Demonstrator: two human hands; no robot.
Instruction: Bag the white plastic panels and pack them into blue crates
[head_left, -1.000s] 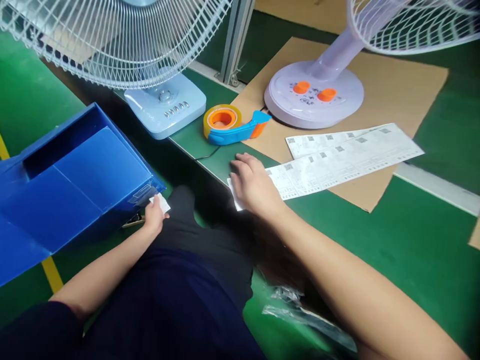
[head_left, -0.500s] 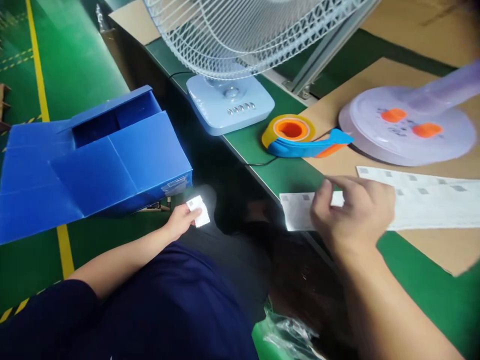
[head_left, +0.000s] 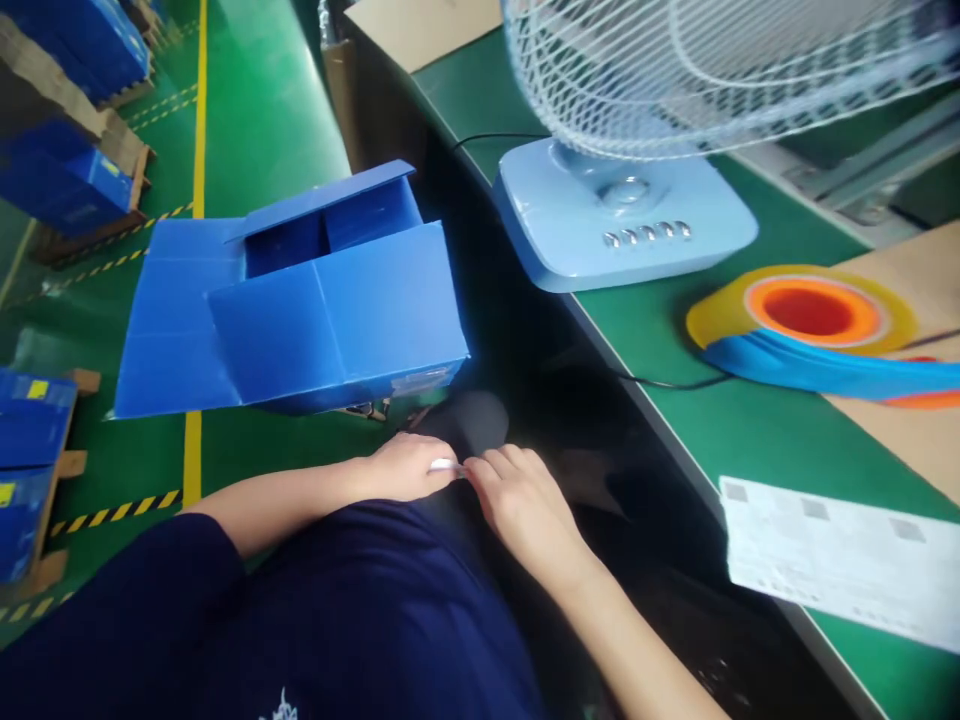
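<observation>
White and small, the label (head_left: 444, 464) sits between the two hands, just on the near side of the box (head_left: 390, 310). Fingers of the left hand (head_left: 412, 467) are curled closed, with the thumb pressed along the label, most of which they hide. The right hand (head_left: 525, 500) has its thumb and fingertips nipped together at the label's other edge, its remaining fingers bent. Blue all over, the box has its flaps spread and its opening partly in view; a yellow line (head_left: 193, 450) runs along the green floor (head_left: 262, 110) past its left side. Stacked cartons (head_left: 90, 40) on pallets (head_left: 139, 180) lie farther left of the box. To the right of the box, across a dark gap, the green table (head_left: 660, 435) carries a pale blue fan (head_left: 630, 225), then the tape dispenser (head_left: 832, 355), partly over brown cardboard (head_left: 892, 440). Nearer than these, and also right of the box, a printed sheet (head_left: 840, 565) overhangs the table's edge. A black cord (head_left: 675, 384) lies between the box and the dispenser.
</observation>
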